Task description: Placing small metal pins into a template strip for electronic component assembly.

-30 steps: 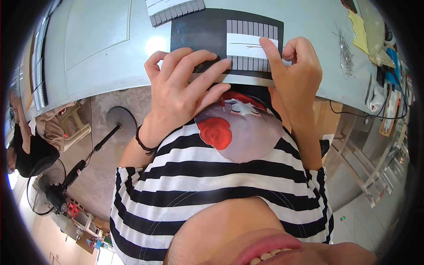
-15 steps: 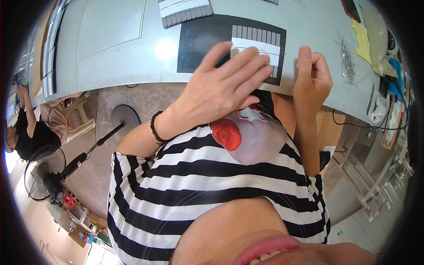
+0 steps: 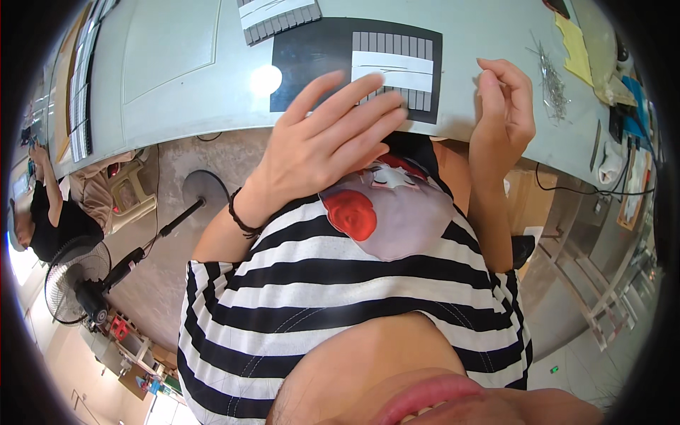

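Observation:
My left hand (image 3: 336, 131) is open, palm down, its fingers spread over the near edge of a dark flat mat (image 3: 308, 64). On the mat's right part lies a panel of grey strips (image 3: 393, 44) crossed by a white band with thin dark lines; my fingertips hide its lower left corner. Right of the mat, my right hand (image 3: 504, 113) is raised with curled fingers, thumb and forefinger close together. Whether something thin is between them is too small to tell. A loose pile of thin metal pins or wires (image 3: 552, 88) lies to its right.
A second striped panel (image 3: 280, 20) lies at the far side of the pale table (image 3: 170, 99). Yellow sheet (image 3: 575, 53), a slim dark tool (image 3: 595, 145) and a black cable (image 3: 567, 190) are at right. A standing fan (image 3: 79, 280) and another person (image 3: 60, 205) are at left.
My left hand has drawn back left off most of the striped panel, uncovering more of it. My right forefinger has stretched out toward the thumb tip. The view has shifted slightly.

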`<control>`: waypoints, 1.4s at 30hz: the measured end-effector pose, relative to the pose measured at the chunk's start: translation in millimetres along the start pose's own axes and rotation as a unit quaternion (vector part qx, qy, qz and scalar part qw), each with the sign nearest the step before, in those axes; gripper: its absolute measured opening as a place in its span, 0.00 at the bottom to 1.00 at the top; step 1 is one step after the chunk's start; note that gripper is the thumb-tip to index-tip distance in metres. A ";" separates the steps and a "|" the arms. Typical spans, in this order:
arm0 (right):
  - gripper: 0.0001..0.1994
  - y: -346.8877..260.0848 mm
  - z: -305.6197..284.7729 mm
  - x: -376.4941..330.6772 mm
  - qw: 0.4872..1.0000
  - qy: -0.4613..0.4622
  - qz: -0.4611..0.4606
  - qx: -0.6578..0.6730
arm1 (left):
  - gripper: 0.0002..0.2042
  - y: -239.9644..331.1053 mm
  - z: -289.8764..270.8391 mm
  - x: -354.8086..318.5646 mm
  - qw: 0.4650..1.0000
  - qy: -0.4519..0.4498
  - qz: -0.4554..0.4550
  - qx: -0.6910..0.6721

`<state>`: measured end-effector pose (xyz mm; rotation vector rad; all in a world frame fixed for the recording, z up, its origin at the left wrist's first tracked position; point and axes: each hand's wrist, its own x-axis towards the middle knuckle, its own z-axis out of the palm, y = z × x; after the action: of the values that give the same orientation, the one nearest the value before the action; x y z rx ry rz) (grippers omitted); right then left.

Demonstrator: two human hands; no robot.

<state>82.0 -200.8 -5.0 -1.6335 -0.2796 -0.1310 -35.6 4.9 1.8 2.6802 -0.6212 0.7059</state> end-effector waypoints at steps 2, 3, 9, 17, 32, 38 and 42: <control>0.07 -2.2 0.3 -0.4 1.000 0.003 0.021 0.015 | 0.32 3.1 4.4 13.3 0.999 -0.032 -0.020 -0.007; 0.06 -2.4 0.0 -1.0 0.999 0.004 0.031 0.023 | 0.35 4.5 6.5 18.5 0.997 -0.066 -0.042 -0.013; 0.06 -1.7 -4.4 -2.8 0.999 -0.017 0.035 0.030 | 0.34 8.1 10.7 9.9 0.993 -0.086 -0.073 0.032; 0.06 2.2 -11.6 0.0 0.998 -0.034 0.037 0.028 | 0.16 3.7 -14.4 -15.2 0.997 0.012 -0.030 0.074; 0.06 -5.1 -10.7 -0.3 0.997 -0.070 0.009 0.018 | 0.15 -123.3 -33.9 19.5 0.961 0.050 -0.037 0.270; 0.07 -27.5 -10.3 37.5 0.984 -0.136 -0.039 -0.108 | 0.20 -110.3 -30.3 17.8 0.975 -0.008 -0.073 0.211; 0.08 -20.6 -7.5 89.9 0.921 -0.181 -0.189 -0.289 | 0.19 -111.0 -36.5 15.0 0.977 -0.035 -0.079 0.197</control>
<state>163.7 -197.8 38.2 -2.1740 -0.9120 -0.2194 14.8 109.7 20.9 3.0868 -0.3024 0.7603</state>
